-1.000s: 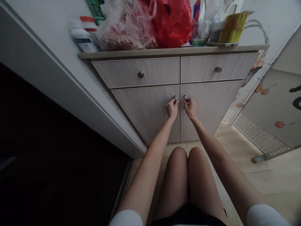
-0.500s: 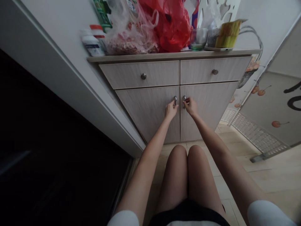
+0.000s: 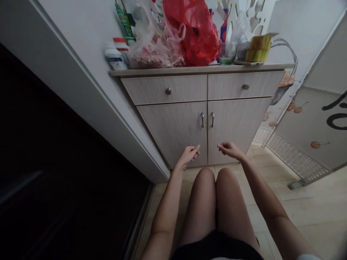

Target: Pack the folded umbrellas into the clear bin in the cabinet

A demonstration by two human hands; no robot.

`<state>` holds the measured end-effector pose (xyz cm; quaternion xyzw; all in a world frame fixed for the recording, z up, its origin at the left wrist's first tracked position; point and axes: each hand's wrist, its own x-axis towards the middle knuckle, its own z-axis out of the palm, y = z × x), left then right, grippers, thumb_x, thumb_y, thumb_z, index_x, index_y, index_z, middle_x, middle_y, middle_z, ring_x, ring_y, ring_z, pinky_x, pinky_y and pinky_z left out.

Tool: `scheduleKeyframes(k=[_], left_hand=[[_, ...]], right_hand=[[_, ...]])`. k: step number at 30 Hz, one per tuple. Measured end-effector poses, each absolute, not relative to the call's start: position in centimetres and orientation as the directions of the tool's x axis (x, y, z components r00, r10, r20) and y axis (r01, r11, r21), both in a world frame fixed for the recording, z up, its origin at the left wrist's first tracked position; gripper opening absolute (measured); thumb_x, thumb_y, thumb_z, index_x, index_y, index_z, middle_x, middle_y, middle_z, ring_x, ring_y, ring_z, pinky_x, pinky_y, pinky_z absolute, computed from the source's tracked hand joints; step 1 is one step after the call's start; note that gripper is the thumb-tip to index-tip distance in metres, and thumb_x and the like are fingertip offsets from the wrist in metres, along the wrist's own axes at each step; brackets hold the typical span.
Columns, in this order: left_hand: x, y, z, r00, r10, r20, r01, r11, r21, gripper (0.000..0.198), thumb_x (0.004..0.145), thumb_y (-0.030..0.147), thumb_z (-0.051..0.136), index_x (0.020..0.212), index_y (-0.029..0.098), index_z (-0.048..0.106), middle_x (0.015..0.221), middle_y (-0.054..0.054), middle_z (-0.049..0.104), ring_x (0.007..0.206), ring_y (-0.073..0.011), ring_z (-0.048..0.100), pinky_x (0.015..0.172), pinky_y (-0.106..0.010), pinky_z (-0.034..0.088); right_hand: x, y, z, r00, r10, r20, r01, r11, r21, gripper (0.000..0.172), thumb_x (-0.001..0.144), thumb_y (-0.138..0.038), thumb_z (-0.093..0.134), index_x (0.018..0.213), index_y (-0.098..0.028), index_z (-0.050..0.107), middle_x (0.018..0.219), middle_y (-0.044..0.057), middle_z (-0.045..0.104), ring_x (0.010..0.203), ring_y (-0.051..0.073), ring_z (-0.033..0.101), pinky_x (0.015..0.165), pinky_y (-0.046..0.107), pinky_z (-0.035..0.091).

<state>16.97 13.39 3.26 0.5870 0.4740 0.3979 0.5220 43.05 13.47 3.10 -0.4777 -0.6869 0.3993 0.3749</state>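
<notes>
A pale wood-grain cabinet stands in front of me, with its left door (image 3: 173, 124) and right door (image 3: 238, 119) both closed. My left hand (image 3: 189, 154), fingers loosely curled and holding nothing, hovers before the lower part of the left door. Opposite it, my right hand (image 3: 229, 148) is curled in the same way before the right door, also with nothing in it. Above the hands, the left metal handle (image 3: 202, 120) and the right metal handle (image 3: 213, 120) hang free, touched by neither hand.
Two drawers with round knobs, the left knob (image 3: 168, 91) and right knob (image 3: 245, 87), sit above the doors. On the top lie a red plastic bag (image 3: 199, 39), a clear bag (image 3: 154, 54), a glass (image 3: 227, 52) and white bottles. A screen (image 3: 306, 126) with cherries stands at right.
Both hands have let go of the door handles and drawn back down toward my knees, moving a little apart. The doors look closed in both frames.
</notes>
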Motion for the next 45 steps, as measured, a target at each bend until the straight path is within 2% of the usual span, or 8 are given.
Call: scheduleKeyframes(k=[4, 7, 15, 22, 27, 30, 33, 45], left_hand=[[17.1, 13.0, 5.4, 0.330, 0.939, 0.098, -0.305, 0.008, 0.952, 0.034, 0.083, 0.050, 0.074, 0.079, 0.017, 0.067, 0.039, 0.012, 0.029, 0.032, -0.0029, 0.019, 0.039, -0.018, 0.018], [17.8, 13.5, 7.2, 0.331, 0.911, 0.248, -0.609, 0.006, 0.793, 0.029, 0.094, 0.030, 0.064, 0.122, 0.028, 0.065, 0.042, 0.014, 0.025, 0.033, -0.0041, 0.010, 0.040, -0.017, 0.018], [20.1, 15.4, 7.0, 0.214, 0.935, 0.283, -0.806, 0.005, 0.592, 0.045, 0.099, 0.015, 0.045, 0.138, 0.034, 0.055, 0.044, 0.014, 0.006, 0.034, -0.0055, -0.007, 0.034, -0.017, 0.004], [20.2, 15.6, 6.3, 0.210, 0.948, 0.240, -0.745, -0.004, 0.667, 0.043, 0.098, 0.021, 0.051, 0.138, 0.036, 0.056, 0.044, 0.014, 0.008, 0.032, -0.0058, 0.001, 0.035, -0.017, 0.011], [21.4, 19.2, 6.3, 0.182, 0.969, 0.169, -0.430, -0.076, 0.900, 0.039, 0.091, 0.022, 0.064, 0.129, 0.026, 0.063, 0.050, 0.011, 0.038, 0.038, -0.0049, 0.030, 0.045, -0.018, 0.030], [23.1, 22.9, 6.5, -0.184, 0.963, 0.196, -0.012, -0.202, 0.979, 0.028, 0.086, 0.015, 0.067, 0.114, 0.016, 0.068, 0.083, -0.003, 0.065, 0.073, -0.0106, 0.061, 0.072, -0.023, 0.047], [24.6, 25.8, 6.5, -0.293, 0.915, 0.277, 0.256, -0.203, 0.945, 0.034, 0.085, 0.010, 0.066, 0.119, 0.012, 0.062, 0.116, -0.017, 0.067, 0.111, -0.0213, 0.063, 0.099, -0.034, 0.045], [23.9, 23.3, 3.4, -0.176, 0.903, 0.392, 0.273, -0.338, 0.901, 0.028, 0.088, 0.014, 0.061, 0.113, 0.019, 0.051, 0.110, -0.012, 0.066, 0.105, -0.0204, 0.065, 0.098, -0.036, 0.047]], right_hand=[[44.1, 12.0, 6.0, -0.329, 0.924, 0.197, -0.090, 0.177, -0.980, 0.046, 0.076, -0.061, 0.074, 0.098, -0.022, 0.066, 0.052, -0.011, 0.034, 0.046, 0.007, 0.029, 0.049, 0.023, 0.027], [44.1, 12.6, 8.2, -0.287, 0.900, 0.330, -0.388, 0.206, -0.899, 0.070, 0.077, -0.043, 0.076, 0.140, -0.037, 0.047, 0.053, -0.014, 0.022, 0.043, 0.007, 0.015, 0.047, 0.022, 0.022], [42.7, 15.8, 7.8, -0.324, 0.833, 0.449, -0.680, 0.124, -0.722, 0.089, 0.074, -0.020, 0.068, 0.151, -0.045, 0.032, 0.052, -0.016, 0.014, 0.042, 0.007, 0.001, 0.043, 0.022, 0.011], [42.3, 15.9, 7.6, -0.294, 0.891, 0.346, -0.559, 0.133, -0.818, 0.086, 0.079, -0.031, 0.069, 0.153, -0.046, 0.028, 0.052, -0.015, 0.015, 0.041, 0.007, 0.005, 0.045, 0.021, 0.013], [41.1, 19.3, 6.7, -0.091, 0.952, 0.292, -0.254, 0.261, -0.931, 0.060, 0.084, -0.048, 0.066, 0.140, -0.030, 0.054, 0.070, -0.006, 0.052, 0.053, 0.008, 0.040, 0.053, 0.022, 0.034], [39.5, 22.7, 5.9, 0.181, 0.934, 0.308, 0.135, 0.286, -0.949, 0.049, 0.084, -0.044, 0.066, 0.125, -0.016, 0.064, 0.104, 0.011, 0.067, 0.080, 0.017, 0.060, 0.075, 0.031, 0.049], [38.0, 25.6, 5.4, 0.242, 0.898, 0.368, 0.344, 0.275, -0.897, 0.044, 0.087, -0.032, 0.061, 0.125, -0.010, 0.062, 0.124, 0.021, 0.064, 0.105, 0.025, 0.062, 0.097, 0.040, 0.047], [38.4, 23.8, 3.3, 0.156, 0.888, 0.433, 0.347, 0.361, -0.866, 0.035, 0.091, -0.046, 0.051, 0.104, -0.016, 0.061, 0.103, 0.016, 0.066, 0.095, 0.023, 0.062, 0.093, 0.039, 0.048]])
